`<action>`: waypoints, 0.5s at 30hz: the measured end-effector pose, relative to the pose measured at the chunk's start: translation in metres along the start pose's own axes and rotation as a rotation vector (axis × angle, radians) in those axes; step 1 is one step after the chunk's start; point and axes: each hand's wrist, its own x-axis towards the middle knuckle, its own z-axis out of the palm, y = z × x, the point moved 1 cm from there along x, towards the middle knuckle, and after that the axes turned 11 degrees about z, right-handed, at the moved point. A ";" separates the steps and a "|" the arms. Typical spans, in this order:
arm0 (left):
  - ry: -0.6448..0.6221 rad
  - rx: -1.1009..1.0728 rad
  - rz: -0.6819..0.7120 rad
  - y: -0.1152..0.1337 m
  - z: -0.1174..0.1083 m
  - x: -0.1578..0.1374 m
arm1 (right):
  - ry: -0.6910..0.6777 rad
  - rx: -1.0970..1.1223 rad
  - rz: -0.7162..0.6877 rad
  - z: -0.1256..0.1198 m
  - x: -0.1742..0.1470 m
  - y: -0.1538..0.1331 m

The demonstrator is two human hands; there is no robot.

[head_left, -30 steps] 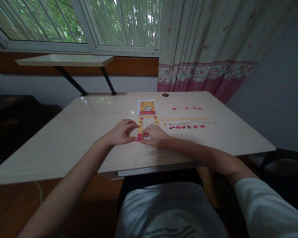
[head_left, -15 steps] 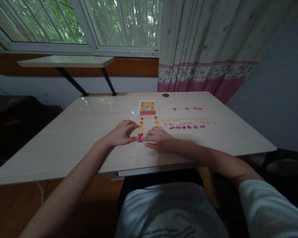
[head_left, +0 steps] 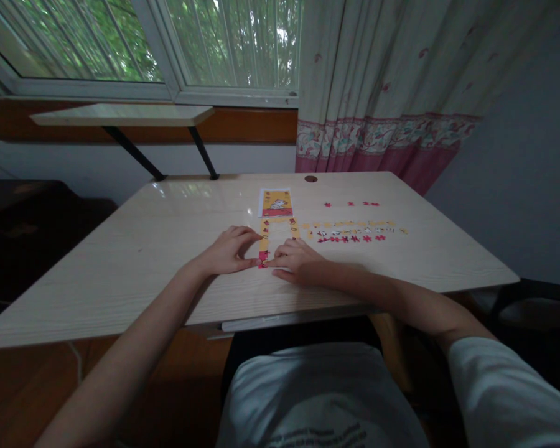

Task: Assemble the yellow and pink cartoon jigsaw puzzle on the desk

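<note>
Counter: pale wood, standing before the window and curtain, with a raised shelf at its far left.

Left hand: on the counter, thumb and fingers spread; fingertips at the left side of the border, thumb at its red corner. No pinch observed. Right hand: index finger extended to the same red corner, thumb apart from it; nothing seen pinched.

Border: joined puzzle pieces, yellow above and red at the near left, lying flat between the hands, its middle unfilled. The right side is partly hidden by the right hand. Card: picture card just beyond the border; whether the two touch cannot be told.

Rows, right of the border: yellow row, white row, red row. Farther back, four red pieces.

Risks, as judged: uneven pressure at the corner could pop a joint or skew the narrow left strip; the right wrist or forearm could sweep the red row out of line.

Containers: none identified; pieces lie loose on the counter.
</note>
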 end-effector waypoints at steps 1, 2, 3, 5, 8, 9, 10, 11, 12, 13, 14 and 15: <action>-0.002 0.000 -0.002 -0.001 0.001 0.000 | -0.019 0.007 0.006 -0.002 0.001 0.000; -0.003 -0.003 -0.005 -0.001 0.001 -0.001 | -0.038 0.016 0.016 -0.004 0.002 0.002; -0.002 -0.007 -0.008 -0.002 0.001 -0.001 | -0.053 0.025 0.031 -0.008 0.003 0.004; 0.011 -0.020 -0.017 -0.003 0.002 -0.002 | -0.060 0.034 0.088 -0.018 0.005 0.010; 0.038 -0.032 -0.031 -0.005 0.001 -0.003 | -0.016 0.013 0.196 -0.037 0.005 0.026; 0.041 -0.031 -0.031 -0.005 0.001 -0.003 | -0.001 -0.003 0.222 -0.042 0.003 0.033; 0.042 -0.026 -0.030 -0.005 0.000 -0.002 | 0.005 -0.023 0.240 -0.047 0.001 0.039; 0.042 -0.020 -0.031 -0.005 0.000 -0.002 | 0.003 -0.045 0.253 -0.049 -0.001 0.044; 0.043 -0.015 -0.034 -0.005 0.000 -0.001 | -0.005 -0.067 0.263 -0.051 -0.004 0.050; 0.044 -0.011 -0.037 -0.005 0.000 -0.001 | -0.017 -0.086 0.271 -0.051 -0.007 0.054; 0.045 -0.009 -0.040 -0.004 0.000 0.000 | -0.028 -0.100 0.279 -0.050 -0.010 0.058; 0.046 -0.009 -0.041 -0.004 0.000 0.000 | -0.036 -0.107 0.285 -0.048 -0.013 0.061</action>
